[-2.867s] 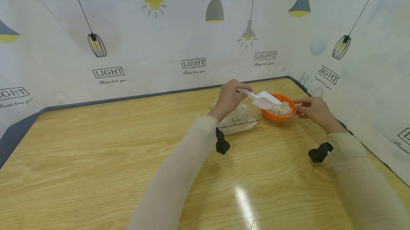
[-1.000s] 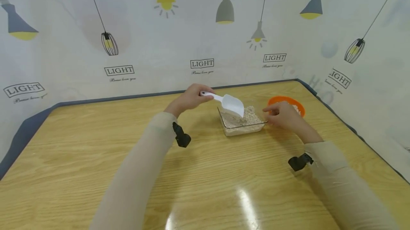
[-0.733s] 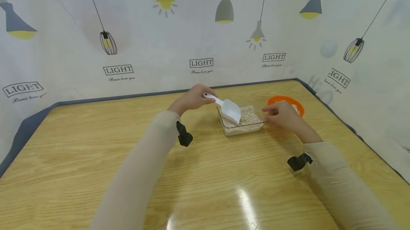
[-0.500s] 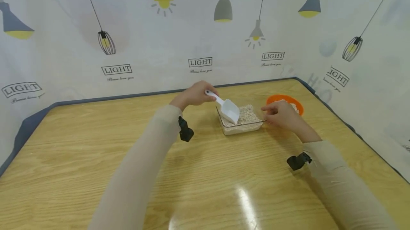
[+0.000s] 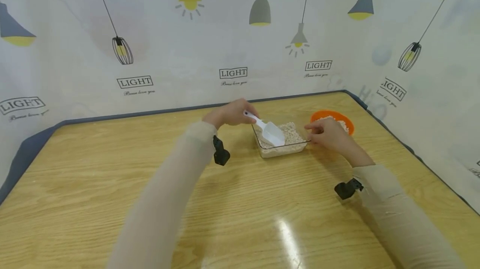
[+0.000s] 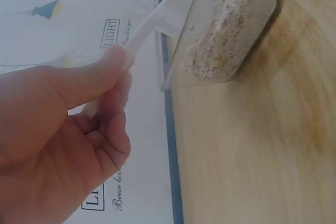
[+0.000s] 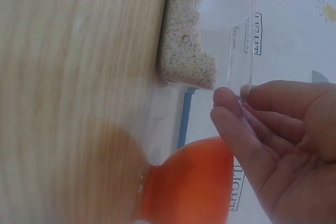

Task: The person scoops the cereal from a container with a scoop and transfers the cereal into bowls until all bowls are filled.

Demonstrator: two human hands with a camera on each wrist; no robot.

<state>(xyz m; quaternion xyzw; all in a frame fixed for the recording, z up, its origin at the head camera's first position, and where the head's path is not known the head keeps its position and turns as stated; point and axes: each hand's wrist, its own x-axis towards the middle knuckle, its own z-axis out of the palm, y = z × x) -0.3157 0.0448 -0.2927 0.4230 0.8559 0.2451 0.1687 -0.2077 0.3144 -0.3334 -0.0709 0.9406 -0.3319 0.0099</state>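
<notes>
My left hand (image 5: 236, 112) pinches the handle of a white plastic scoop (image 5: 273, 134) between thumb and fingers. The scoop's blade dips into pale oat flakes (image 6: 223, 35) in a clear rectangular container (image 5: 285, 152). At the container's right corner, my right hand (image 5: 330, 134) pinches the rim; the right wrist view shows thumb and fingertips (image 7: 227, 99) on either side of it. Just behind that hand stands an orange bowl (image 5: 341, 118) with more flakes in it, partly hidden by the hand in the head view.
The wooden table (image 5: 240, 206) runs toward me and far to the left. A dark blue edge (image 5: 150, 115) borders it at the back, against a pale curtain (image 5: 180, 44) printed with lamps. Black wrist cameras (image 5: 221, 152) sit on both sleeves.
The scoop has moved from over the orange bowl back to the clear container and down into the flakes. My right hand has left the bowl's rim and now grips the container's rim.
</notes>
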